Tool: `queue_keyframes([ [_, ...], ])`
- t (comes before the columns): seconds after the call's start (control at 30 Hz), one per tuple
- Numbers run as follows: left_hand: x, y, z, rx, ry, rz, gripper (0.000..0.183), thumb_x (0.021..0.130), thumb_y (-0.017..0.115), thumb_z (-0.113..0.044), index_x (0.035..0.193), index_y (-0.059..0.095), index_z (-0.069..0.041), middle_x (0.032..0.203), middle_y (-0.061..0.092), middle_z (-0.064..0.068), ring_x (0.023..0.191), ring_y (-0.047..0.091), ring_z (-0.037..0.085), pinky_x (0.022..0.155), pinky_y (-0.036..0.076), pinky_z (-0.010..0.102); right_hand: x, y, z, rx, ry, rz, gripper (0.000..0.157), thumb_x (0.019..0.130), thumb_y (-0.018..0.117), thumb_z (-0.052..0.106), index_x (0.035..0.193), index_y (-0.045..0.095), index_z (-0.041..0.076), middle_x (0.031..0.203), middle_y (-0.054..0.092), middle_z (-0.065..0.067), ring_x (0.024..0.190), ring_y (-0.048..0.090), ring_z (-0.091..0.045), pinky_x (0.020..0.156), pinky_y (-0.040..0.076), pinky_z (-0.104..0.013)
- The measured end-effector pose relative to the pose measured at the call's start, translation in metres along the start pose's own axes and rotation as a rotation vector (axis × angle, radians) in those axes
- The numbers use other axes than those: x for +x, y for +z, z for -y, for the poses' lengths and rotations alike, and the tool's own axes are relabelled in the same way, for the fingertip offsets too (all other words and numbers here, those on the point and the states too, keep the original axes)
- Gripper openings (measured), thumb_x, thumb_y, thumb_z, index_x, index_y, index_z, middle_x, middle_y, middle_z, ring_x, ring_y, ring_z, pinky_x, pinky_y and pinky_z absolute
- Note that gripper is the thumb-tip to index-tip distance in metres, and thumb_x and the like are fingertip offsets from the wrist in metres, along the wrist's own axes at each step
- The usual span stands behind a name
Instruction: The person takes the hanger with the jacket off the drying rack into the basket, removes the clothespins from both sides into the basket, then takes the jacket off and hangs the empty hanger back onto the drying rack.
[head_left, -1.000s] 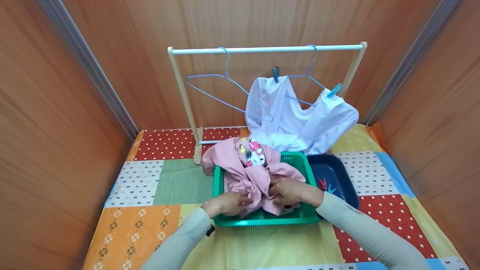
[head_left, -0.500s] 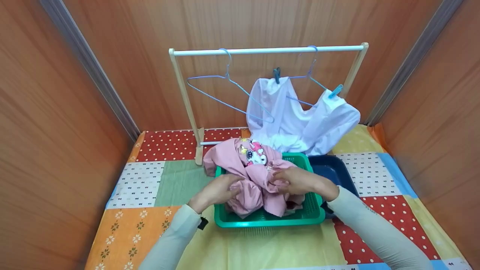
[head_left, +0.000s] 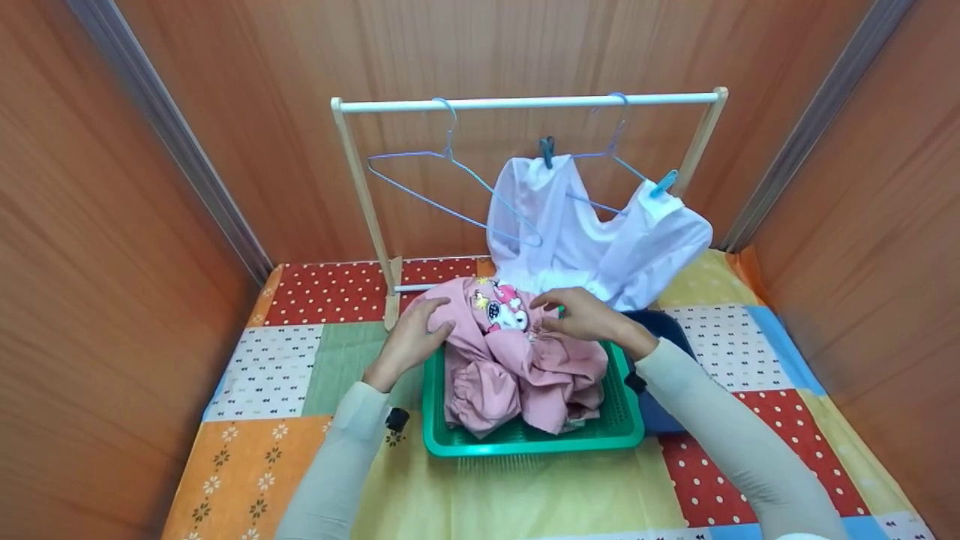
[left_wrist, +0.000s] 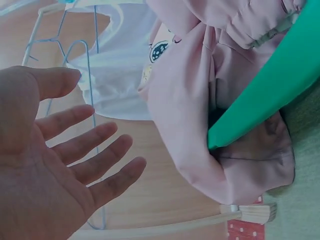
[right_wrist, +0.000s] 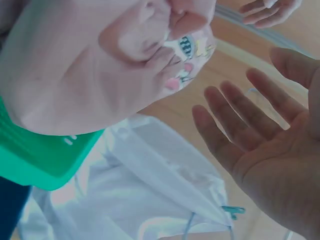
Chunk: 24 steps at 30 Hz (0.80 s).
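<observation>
A pink garment point(head_left: 480, 390) with a cartoon print lies bunched in a green basket point(head_left: 525, 448), one part draped over the back left rim. My left hand point(head_left: 412, 335) hovers above the garment's left side, its fingers spread and holding nothing, as the left wrist view shows. Over the right side of the print is my right hand point(head_left: 589, 315); in the right wrist view its fingers are extended and apart from the cloth. Behind the basket, a white garment point(head_left: 600, 240) hangs on a hanger, held by a dark clothespin point(head_left: 547, 152) and a light blue clothespin point(head_left: 664, 183).
A bare blue hanger point(head_left: 450, 199) hangs on the left of the rack's white rail point(head_left: 525, 103). Beside the basket stands a dark blue tray point(head_left: 664, 424), partly hidden by my right arm. Wooden panels point(head_left: 150, 225) enclose the patchwork cloth point(head_left: 360, 360) on three sides.
Both hands have let go of the bunched pink cloth and risen toward the back of the basket. The left has also moved leftward. The garment stays in the basket.
</observation>
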<state>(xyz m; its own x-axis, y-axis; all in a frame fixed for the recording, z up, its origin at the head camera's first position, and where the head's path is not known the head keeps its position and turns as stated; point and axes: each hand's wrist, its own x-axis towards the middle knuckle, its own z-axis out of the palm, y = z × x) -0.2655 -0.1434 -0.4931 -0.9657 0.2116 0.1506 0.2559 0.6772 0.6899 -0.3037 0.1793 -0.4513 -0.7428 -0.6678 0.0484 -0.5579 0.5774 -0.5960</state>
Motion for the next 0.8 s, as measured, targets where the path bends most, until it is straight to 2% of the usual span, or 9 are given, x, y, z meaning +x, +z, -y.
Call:
queue_keyframes([
  [0.23,0.011,0.002,0.023,-0.161,-0.076,-0.004,0.053,0.099,0.068,-0.017,0.147,0.052,-0.002,0.149,0.052,0.023,0.135,0.05,0.043,0.108,0.043,0.06,0.028,0.003,-0.015,0.089,0.066,-0.033,0.037,0.099,0.066,0.009,0.133,0.063,-0.003,0.134,0.063,-0.023,0.121,0.061,-0.042,0.101,0.049,-0.055],
  [0.33,0.015,0.001,0.034,-0.18,-0.108,-0.014,0.055,0.098,0.068,-0.018,0.147,0.051,0.0,0.148,0.052,0.026,0.135,0.05,0.045,0.109,0.042,0.059,0.041,0.005,-0.021,0.09,0.111,-0.021,0.04,0.099,0.067,0.01,0.136,0.061,-0.002,0.137,0.061,-0.023,0.124,0.06,-0.042,0.102,0.049,-0.054],
  [0.43,0.018,0.001,0.044,-0.197,-0.168,-0.01,0.058,0.098,0.068,-0.02,0.15,0.048,-0.002,0.149,0.05,0.027,0.136,0.05,0.044,0.108,0.043,0.059,0.054,0.007,-0.025,0.097,0.155,-0.015,0.043,0.098,0.067,0.011,0.138,0.059,-0.003,0.138,0.061,-0.023,0.126,0.058,-0.044,0.104,0.048,-0.052],
  [0.57,0.018,0.005,0.057,-0.252,-0.227,-0.014,0.061,0.099,0.068,-0.02,0.152,0.044,-0.003,0.15,0.048,0.027,0.136,0.049,0.044,0.109,0.043,0.058,0.069,0.011,-0.028,0.142,0.221,-0.016,0.044,0.098,0.067,0.014,0.139,0.059,0.0,0.139,0.059,-0.024,0.128,0.056,-0.045,0.106,0.046,-0.051],
  [0.7,0.021,0.013,0.073,-0.301,-0.248,-0.046,0.059,0.099,0.067,-0.017,0.152,0.043,-0.002,0.15,0.048,0.027,0.137,0.048,0.044,0.112,0.039,0.058,0.079,0.017,-0.032,0.173,0.277,0.0,0.045,0.098,0.067,0.012,0.141,0.059,0.002,0.139,0.059,-0.023,0.128,0.056,-0.041,0.106,0.046,-0.05],
  [0.8,0.024,0.018,0.085,-0.341,-0.298,-0.089,0.061,0.1,0.067,-0.017,0.153,0.042,-0.003,0.152,0.046,0.025,0.138,0.046,0.043,0.113,0.038,0.059,0.085,0.023,-0.035,0.185,0.292,0.001,0.048,0.097,0.068,0.011,0.142,0.057,0.002,0.139,0.06,-0.023,0.127,0.057,-0.039,0.105,0.047,-0.048],
])
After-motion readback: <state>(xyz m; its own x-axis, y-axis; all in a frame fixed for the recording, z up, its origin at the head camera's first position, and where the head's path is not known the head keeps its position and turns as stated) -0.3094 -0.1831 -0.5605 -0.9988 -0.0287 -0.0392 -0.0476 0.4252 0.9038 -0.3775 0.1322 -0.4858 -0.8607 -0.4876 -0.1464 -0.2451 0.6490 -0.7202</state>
